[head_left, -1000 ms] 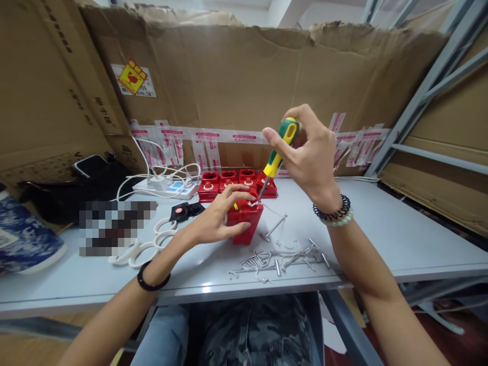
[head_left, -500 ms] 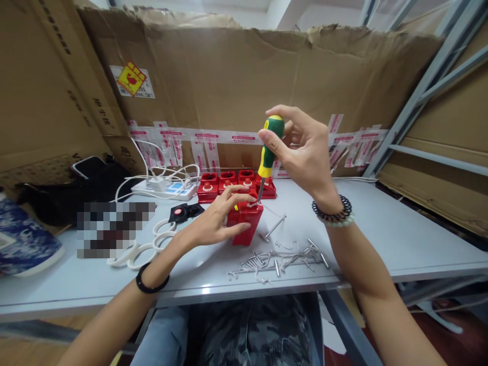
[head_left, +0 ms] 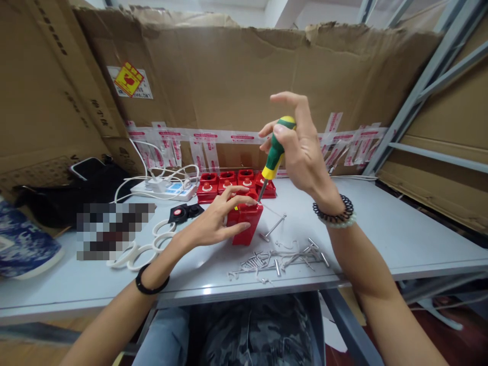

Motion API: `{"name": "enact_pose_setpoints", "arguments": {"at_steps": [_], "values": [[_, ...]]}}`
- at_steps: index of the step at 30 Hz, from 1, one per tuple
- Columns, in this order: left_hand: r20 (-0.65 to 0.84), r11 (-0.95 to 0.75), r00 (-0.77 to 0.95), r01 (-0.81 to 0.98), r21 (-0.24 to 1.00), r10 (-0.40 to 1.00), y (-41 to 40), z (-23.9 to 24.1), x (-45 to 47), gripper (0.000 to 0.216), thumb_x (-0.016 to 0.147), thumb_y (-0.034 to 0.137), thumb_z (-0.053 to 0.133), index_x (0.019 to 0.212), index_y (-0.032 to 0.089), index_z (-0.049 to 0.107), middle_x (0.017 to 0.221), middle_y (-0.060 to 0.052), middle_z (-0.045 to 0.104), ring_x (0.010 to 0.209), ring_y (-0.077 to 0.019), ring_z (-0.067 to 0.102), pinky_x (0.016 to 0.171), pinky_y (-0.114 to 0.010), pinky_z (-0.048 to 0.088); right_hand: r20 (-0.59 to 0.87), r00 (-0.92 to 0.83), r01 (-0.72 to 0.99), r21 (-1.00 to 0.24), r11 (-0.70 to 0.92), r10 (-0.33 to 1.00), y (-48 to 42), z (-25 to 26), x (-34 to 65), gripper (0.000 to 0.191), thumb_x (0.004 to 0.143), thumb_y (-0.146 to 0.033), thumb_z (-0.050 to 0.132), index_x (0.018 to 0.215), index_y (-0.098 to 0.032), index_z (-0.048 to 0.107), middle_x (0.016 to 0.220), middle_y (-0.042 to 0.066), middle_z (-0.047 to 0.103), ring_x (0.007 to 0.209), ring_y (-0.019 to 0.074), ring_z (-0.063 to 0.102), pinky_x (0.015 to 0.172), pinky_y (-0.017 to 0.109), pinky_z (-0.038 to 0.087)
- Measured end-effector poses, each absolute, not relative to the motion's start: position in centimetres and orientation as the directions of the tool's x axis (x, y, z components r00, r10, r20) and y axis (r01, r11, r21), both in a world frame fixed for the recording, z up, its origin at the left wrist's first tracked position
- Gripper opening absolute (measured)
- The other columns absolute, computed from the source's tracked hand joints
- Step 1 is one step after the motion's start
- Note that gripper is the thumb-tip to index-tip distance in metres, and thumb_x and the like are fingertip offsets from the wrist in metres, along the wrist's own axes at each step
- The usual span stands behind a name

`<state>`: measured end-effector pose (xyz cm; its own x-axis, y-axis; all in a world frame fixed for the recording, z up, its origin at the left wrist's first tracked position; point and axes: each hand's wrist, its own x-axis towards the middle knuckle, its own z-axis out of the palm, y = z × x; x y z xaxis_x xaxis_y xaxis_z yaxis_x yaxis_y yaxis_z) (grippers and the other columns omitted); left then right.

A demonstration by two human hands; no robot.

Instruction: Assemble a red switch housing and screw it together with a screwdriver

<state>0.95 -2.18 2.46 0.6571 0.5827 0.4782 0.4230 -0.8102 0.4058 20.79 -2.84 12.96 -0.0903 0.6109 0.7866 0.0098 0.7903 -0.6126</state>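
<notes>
My right hand [head_left: 303,147] holds a green and yellow screwdriver [head_left: 275,155] between the thumb and some fingers, with the index finger lifted off the handle. The screwdriver leans to the right, its tip down at the top right corner of a red box [head_left: 244,231]. My left hand [head_left: 219,216] rests on that box, fingers spread along its top and thumb across its front, steadying it upright on the table. A metal T-shaped bar [head_left: 273,229] lies beside the box, with a thin cord near it. What the tip touches is too small to make out.
Several red boxes [head_left: 208,189] stand in a row behind. Screws, metal bars and white cords [head_left: 280,262] lie near the front edge. White rings [head_left: 143,256], black parts [head_left: 186,211] and a power strip [head_left: 168,189] are on the left. Cardboard [head_left: 229,76] walls the back.
My right hand has loosened its grip, with the index finger raised and fingers shifted. The screwdriver handle tilts further right. My left hand and the red box have stayed in place.
</notes>
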Motion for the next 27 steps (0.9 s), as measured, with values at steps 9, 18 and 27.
{"name": "enact_pose_setpoints", "arguments": {"at_steps": [9,18,27], "values": [[0.482,-0.815,0.658,0.432,0.387,0.578,-2.1,2.3,1.0,0.038,0.088,0.032,0.061,0.124,0.030,0.049,0.134,-0.008,0.040,0.128,-0.0296,0.042,0.107,-0.053,0.038,0.820,-0.057,0.137,-0.558,0.818,0.569,-2.2,13.0,21.1,0.015,0.076,-0.031,0.073,0.078,-0.025,0.060,0.067,-0.004,0.055,0.067,0.0128,0.059,0.059,0.025,0.051],[0.465,-0.803,0.657,0.451,0.389,0.594,-2.2,2.6,0.9,0.035,0.088,0.031,0.059,0.122,0.031,0.050,0.134,-0.008,0.041,0.128,-0.0304,0.041,0.106,-0.053,0.036,0.963,0.123,0.453,-0.270,0.850,0.241,-0.8,12.9,21.7,0.024,0.086,-0.042,0.062,0.074,-0.023,0.053,0.064,-0.004,0.048,0.060,0.0112,0.052,0.061,0.027,0.046],[0.579,-0.823,0.586,0.392,0.410,0.567,-0.9,2.5,0.7,0.068,0.079,0.031,0.066,0.135,0.026,0.029,0.140,-0.011,0.038,0.130,-0.0291,0.042,0.110,-0.045,0.036,0.953,0.020,0.513,-0.268,0.815,0.301,-1.3,13.0,25.1,0.012,0.089,-0.027,0.057,0.099,-0.024,0.052,0.063,-0.007,0.047,0.050,0.0096,0.047,0.051,0.025,0.041]]}}
